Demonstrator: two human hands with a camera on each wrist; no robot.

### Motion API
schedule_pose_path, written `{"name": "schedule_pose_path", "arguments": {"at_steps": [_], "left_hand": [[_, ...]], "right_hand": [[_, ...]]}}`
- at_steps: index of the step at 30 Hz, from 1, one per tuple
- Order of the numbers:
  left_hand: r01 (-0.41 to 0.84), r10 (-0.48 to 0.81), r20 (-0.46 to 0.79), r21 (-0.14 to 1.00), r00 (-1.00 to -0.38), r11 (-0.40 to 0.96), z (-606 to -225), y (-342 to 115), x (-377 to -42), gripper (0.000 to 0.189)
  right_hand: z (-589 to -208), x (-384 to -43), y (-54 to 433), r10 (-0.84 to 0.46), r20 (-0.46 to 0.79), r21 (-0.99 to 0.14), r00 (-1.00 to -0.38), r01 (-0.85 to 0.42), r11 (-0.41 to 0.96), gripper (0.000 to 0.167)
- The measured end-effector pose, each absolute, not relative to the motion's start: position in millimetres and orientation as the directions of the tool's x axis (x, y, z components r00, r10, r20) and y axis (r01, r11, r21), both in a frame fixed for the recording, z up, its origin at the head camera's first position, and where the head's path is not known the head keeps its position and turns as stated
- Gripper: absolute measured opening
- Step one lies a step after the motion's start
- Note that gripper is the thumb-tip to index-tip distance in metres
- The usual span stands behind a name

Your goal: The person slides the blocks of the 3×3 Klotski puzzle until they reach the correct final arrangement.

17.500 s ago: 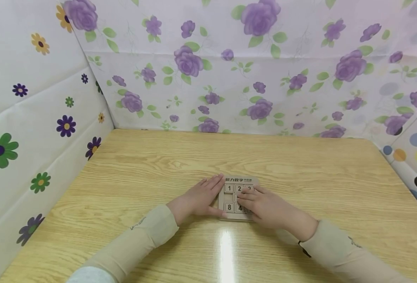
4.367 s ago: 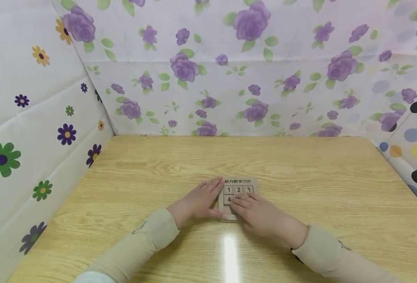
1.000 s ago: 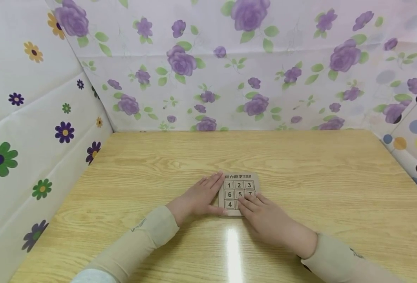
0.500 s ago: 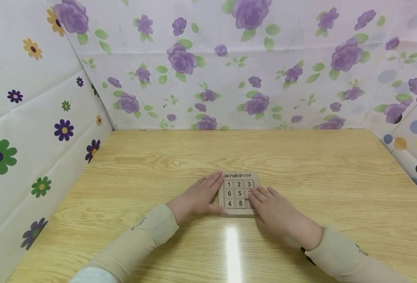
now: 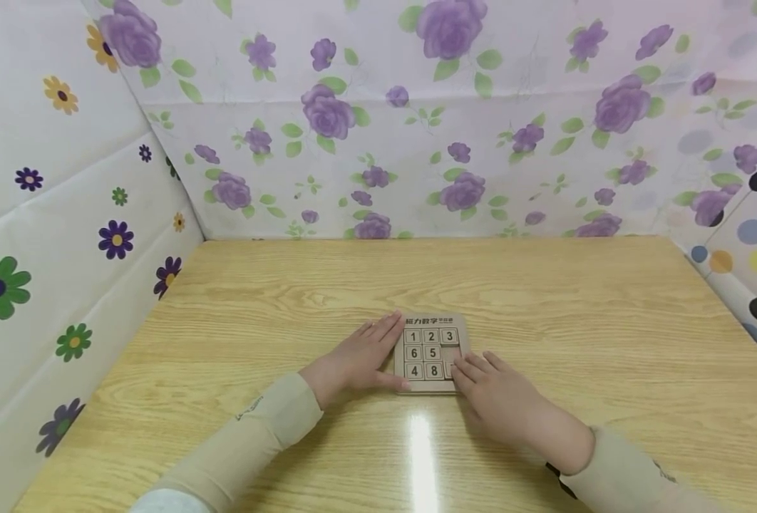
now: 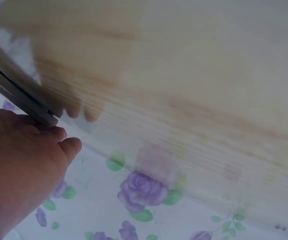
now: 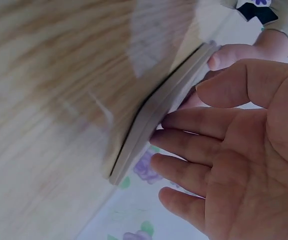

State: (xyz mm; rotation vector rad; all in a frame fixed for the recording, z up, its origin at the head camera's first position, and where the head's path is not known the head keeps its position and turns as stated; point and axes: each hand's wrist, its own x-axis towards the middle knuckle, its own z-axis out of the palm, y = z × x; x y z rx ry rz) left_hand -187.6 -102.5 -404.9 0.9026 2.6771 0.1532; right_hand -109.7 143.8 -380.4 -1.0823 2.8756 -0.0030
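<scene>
A number sliding puzzle (image 5: pixel 420 387) lies on the table in the head view. Its top row reads 1, 2, 3; the middle row shows 6 and 5, then a gap (image 5: pixel 451 352) at the right; 4 and 8 stand in the bottom row. My left hand (image 5: pixel 367 358) rests against the left side, fingers at the upper corner and thumb on the bottom rim. With straight fingers, my right hand (image 5: pixel 503 399) touches the bottom-right tile (image 5: pixel 447 370) and mostly covers it. Both wrist views show the board edge-on, its edge (image 7: pixel 151 117) beside the right fingertips.
The wooden table (image 5: pixel 289 285) reaches back to a purple-flowered cloth wall (image 5: pixel 417 178). A daisy-patterned cloth (image 5: pixel 77 206) hangs on the left, a dotted one (image 5: pixel 750 249) on the right.
The right hand leaves the 8, moves to the 7 and slides it down from the middle row to the bottom right, so the gap moves up. Left hand keeps its place.
</scene>
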Motion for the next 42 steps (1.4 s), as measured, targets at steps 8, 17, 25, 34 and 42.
{"name": "schedule_pose_path", "arguments": {"at_steps": [8,17,25,34,42], "left_hand": [[0.572,0.604,-0.25,0.195,-0.756,0.797,-398.9,-102.8,-191.5,0.11],[0.578,0.617,-0.237,0.218,-0.751,0.787,-402.4,-100.7,-185.4,0.108],[0.573,0.608,-0.224,0.204,-0.762,0.794,-406.2,-102.3,-182.5,0.108],[0.561,0.596,-0.23,0.204,-0.769,0.802,-405.7,-103.5,-179.0,0.108],[0.573,0.609,-0.223,0.209,-0.762,0.793,-404.8,-102.7,-181.8,0.108]], "right_hand": [[-371.8,-112.0,141.0,-0.643,-0.073,-0.07,-0.762,-0.639,0.766,0.047],[-375.6,-118.8,132.9,-0.628,-0.061,-0.201,-0.776,-0.607,0.769,0.054],[-381.0,-126.2,123.7,-0.641,-0.054,-0.224,-0.766,-0.616,0.755,0.053],[-380.0,-127.0,123.3,-0.62,-0.101,-0.25,-0.779,-0.583,0.773,0.053],[-377.4,-128.3,133.3,-0.585,-0.126,-0.249,-0.801,-0.545,0.8,0.053]]}}
